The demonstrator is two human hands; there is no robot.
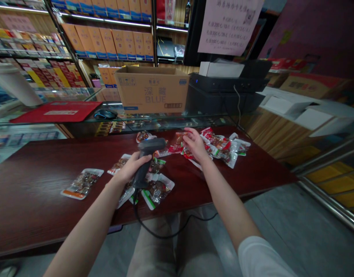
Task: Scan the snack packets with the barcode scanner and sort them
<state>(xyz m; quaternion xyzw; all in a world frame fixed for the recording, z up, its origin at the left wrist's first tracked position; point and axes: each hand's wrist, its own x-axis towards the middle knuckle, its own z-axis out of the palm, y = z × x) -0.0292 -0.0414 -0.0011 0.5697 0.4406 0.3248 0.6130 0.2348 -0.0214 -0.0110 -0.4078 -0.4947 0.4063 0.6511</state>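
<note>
A black handheld barcode scanner (145, 167) is gripped in my left hand (133, 166), with its head toward the pile on the right and its cable hanging below. Beneath it lie several clear snack packets (158, 189) with green or white edges. My right hand (195, 144) pinches a red snack packet (179, 139) at the left side of a heap of vacuum-sealed packets (221, 146). Its fingertips partly cover that packet. Apart from the others, an orange-edged packet (82, 184) lies to the left.
The dark red wooden table (41, 165) meets a glass counter at its far side. On the counter stand an open cardboard box (153, 90), black machines (223, 96), a mouse (105, 114) and a red folder (57, 111). The scanner cable (168, 235) loops over my lap.
</note>
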